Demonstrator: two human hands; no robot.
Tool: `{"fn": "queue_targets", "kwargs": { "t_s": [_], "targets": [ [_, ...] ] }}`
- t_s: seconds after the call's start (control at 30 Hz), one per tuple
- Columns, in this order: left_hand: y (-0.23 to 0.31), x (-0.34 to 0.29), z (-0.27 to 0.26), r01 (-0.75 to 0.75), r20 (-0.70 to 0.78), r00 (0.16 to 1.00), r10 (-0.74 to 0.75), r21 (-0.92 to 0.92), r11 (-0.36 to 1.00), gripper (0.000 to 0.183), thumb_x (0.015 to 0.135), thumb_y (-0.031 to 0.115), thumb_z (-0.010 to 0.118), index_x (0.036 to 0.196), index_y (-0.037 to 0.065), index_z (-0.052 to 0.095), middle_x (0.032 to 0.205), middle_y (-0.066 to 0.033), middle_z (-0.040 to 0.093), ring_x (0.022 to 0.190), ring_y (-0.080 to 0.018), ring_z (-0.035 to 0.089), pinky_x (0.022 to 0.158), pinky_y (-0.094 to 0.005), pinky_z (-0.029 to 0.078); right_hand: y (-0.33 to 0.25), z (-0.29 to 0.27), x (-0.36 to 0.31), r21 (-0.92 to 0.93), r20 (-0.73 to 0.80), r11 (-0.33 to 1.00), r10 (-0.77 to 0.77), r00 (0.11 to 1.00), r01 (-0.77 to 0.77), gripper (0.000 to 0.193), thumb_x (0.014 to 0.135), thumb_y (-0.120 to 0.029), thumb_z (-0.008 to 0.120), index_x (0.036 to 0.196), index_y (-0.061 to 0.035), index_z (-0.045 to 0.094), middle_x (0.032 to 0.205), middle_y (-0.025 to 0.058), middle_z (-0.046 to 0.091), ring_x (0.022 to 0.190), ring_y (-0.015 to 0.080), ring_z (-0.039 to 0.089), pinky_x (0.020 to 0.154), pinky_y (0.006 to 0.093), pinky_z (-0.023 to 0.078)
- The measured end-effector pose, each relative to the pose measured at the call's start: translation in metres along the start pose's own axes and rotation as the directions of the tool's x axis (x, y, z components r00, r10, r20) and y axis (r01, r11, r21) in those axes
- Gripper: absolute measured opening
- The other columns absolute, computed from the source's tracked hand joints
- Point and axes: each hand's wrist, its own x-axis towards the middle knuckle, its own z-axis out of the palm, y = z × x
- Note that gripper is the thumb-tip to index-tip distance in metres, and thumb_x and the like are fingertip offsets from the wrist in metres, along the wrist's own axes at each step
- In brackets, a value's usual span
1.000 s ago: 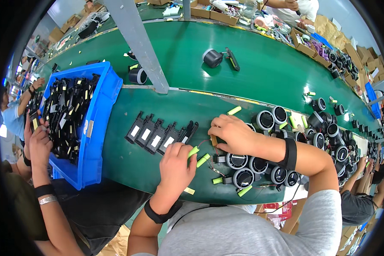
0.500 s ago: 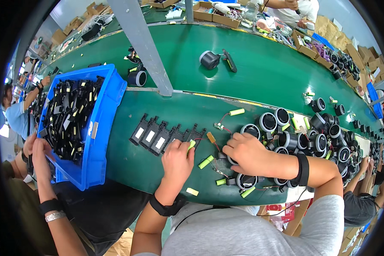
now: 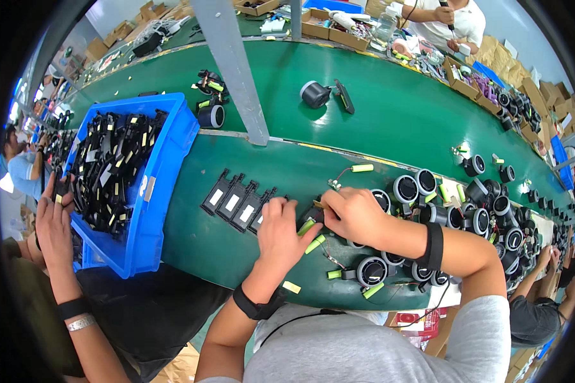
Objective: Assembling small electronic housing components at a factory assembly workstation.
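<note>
Between my two hands is a black plastic piece [image 3: 311,214], with a green cylindrical battery cell [image 3: 306,227] against it. My left hand [image 3: 279,231] is closed around the left side of this piece, its thumb at the cell. My right hand [image 3: 354,216] bends inward with pinched fingertips at the right side; what they grip is mostly hidden. Left of my left hand, several flat black holders [image 3: 231,202] with white labels lie in a row, the last ones partly covered. Another green cell [image 3: 315,244] lies just below the hands. A wired cell [image 3: 362,168] lies beyond my right hand.
Round black units with grey rims [image 3: 405,188] crowd the right side. A blue bin [image 3: 148,220] full of black parts stands left, beside a co-worker's hands [image 3: 55,223]. A grey metal post [image 3: 231,70] rises at the bench's far edge. Beyond it, the green belt [image 3: 390,108] carries units.
My left hand has moved right, bringing the cell toward my right hand. My right hand has shifted slightly left and up. The black piece now shows between them.
</note>
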Motion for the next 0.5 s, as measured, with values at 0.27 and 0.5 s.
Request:
{"fn": "queue_targets", "kwargs": {
  "t_s": [0.27,0.5],
  "targets": [
    [-0.004,0.012,0.012,0.197,0.245,0.969,-0.040,-0.657,0.728,0.028,0.074,0.007,0.069,0.079,0.004,0.042,0.087,-0.0120,0.052,0.066,-0.0227,0.058,0.060,-0.0313,0.047,0.010,-0.017,-0.005,-0.117,-0.309,0.906,-0.423,0.852,0.407,0.029,0.067,-0.004,0.068,0.094,0.0042,0.059,0.075,0.0101,0.060,0.064,0.0225,0.059,0.052,0.0333,0.049],
    [0.010,0.011,0.003,0.455,0.456,0.890,0.022,-0.890,0.035,0.030,0.095,0.015,0.043,0.122,0.002,0.040,0.091,-0.0086,0.057,0.078,-0.0167,0.060,0.069,-0.0286,0.051,0.011,-0.011,-0.006,-0.106,-0.293,0.982,-0.178,0.939,0.154,0.028,0.068,-0.003,0.067,0.094,0.0031,0.058,0.076,0.0100,0.060,0.063,0.0231,0.060,0.053,0.0322,0.050]
  ]
}}
